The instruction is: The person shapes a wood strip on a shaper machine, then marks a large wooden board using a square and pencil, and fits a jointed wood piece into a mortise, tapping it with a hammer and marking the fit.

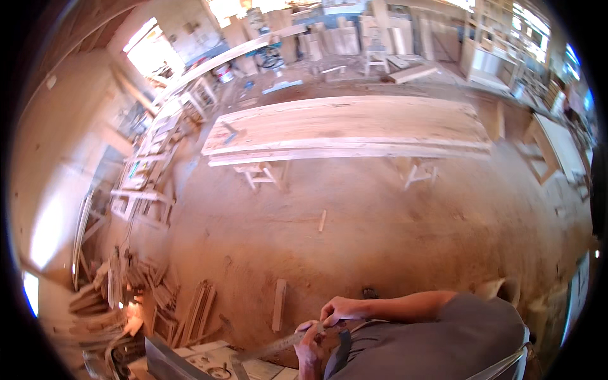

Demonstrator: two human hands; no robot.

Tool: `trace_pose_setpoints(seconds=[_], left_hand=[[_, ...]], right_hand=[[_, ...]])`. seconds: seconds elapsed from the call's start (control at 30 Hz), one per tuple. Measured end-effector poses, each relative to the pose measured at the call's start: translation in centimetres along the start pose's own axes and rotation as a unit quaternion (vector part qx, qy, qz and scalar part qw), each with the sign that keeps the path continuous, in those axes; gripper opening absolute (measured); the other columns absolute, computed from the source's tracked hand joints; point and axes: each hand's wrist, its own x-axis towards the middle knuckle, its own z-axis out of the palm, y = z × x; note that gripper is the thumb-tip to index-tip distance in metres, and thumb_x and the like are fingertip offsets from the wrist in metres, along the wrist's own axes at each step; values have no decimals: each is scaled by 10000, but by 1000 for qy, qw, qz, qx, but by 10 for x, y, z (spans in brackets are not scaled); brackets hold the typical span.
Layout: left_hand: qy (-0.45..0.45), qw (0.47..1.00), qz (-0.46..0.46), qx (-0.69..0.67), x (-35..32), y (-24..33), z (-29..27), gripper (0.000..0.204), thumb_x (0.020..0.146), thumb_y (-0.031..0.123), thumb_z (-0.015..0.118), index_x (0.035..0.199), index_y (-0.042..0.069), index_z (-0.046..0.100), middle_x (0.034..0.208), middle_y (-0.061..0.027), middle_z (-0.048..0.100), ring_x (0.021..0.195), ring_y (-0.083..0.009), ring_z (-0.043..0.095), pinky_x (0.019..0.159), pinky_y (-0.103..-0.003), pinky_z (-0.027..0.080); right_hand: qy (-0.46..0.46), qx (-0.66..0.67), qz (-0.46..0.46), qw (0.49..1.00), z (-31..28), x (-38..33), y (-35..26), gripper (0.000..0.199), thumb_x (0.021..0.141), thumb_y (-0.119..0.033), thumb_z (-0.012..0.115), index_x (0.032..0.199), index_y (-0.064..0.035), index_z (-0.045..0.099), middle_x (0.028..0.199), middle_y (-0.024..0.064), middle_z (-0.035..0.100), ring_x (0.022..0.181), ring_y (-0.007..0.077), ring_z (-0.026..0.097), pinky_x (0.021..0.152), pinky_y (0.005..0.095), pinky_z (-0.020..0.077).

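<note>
At the bottom of the view, my left hand [308, 347] is closed round a long, flat, greyish strip [272, 348]. It looks like metal, but its exact kind is too blurred to tell. The strip slants down and left from the hand, over a pale machine top [256, 369]. My right hand [341, 310], its bare forearm reaching in from the right, is pinched at the strip's upper end and touches the left hand. The fingers partly hide that end. A dark grey flat plate [174, 362] stands left of the strip.
Wide wooden slabs [354, 123] lie across small trestles [258, 174] ahead. Wood offcuts [126, 285] are heaped at lower left, near a short board [278, 305] on the floor. A cluttered bench [149, 158] runs along the left; boards [335, 41] lean at the back.
</note>
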Motion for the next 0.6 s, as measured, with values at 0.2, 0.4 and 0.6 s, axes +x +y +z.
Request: trace_pose_setpoints(seconds=[0.2,0.4,0.6], left_hand=[[-17,1000,-11,6,70,36,73,88,919,72,658,983,19,630,763,-92,648,600,-174,619,522,-279,465],[153,983,53,-84,163,54,46,266,881,3,658,1125,-3,552,847,-142,635,626,-254,645,503,-365,513],[259,956,85,-109,246,94,11,288,859,-9,632,1135,34,560,848,-132,633,605,-234,620,485,-366,497]], right_hand=[[88,62,-18,994,-90,4,-21,170,975,-165,668,1053,-18,701,820,31,677,681,94,586,602,251,464],[204,110,25,972,-160,50,-5,179,983,-170,647,1058,-17,701,851,57,704,709,118,630,623,256,502],[371,-138,-18,918,-283,116,-4,232,891,-165,664,1037,-2,742,868,63,724,717,152,650,658,310,536]])
